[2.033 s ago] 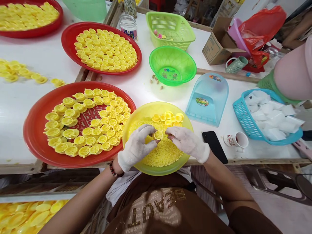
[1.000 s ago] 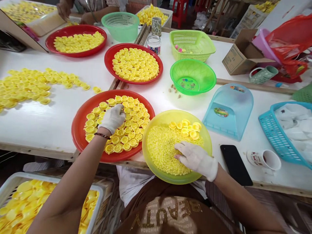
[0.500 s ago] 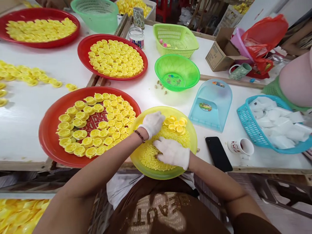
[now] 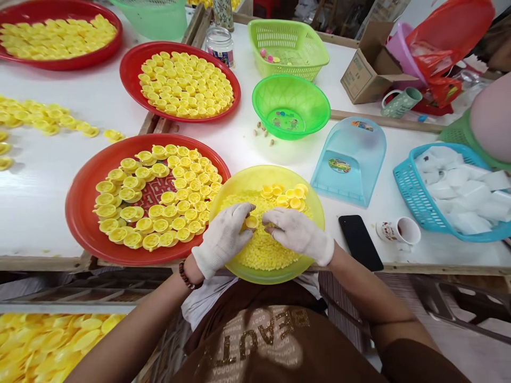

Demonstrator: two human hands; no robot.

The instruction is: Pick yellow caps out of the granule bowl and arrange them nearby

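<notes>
Yellow is the cup (image 4: 251,221) we pinch between the thumb and bent fingers of our left hand (image 4: 227,236), over the bowl (image 4: 315,213) at the frame's lower centre. Our right hand (image 4: 297,231) is half curled beside it, fingertips near the cup; we cannot tell if it holds anything. Beads (image 4: 271,258) lie beneath our hands, with more cups (image 4: 294,202) at the bowl's far side. Left of the bowl sits a red tray (image 4: 82,213) of filled cups (image 4: 150,242); right, a phone (image 4: 360,243).

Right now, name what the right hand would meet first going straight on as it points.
The right hand would likely meet the yellow cup held by the left hand, though depth is unclear.
</notes>
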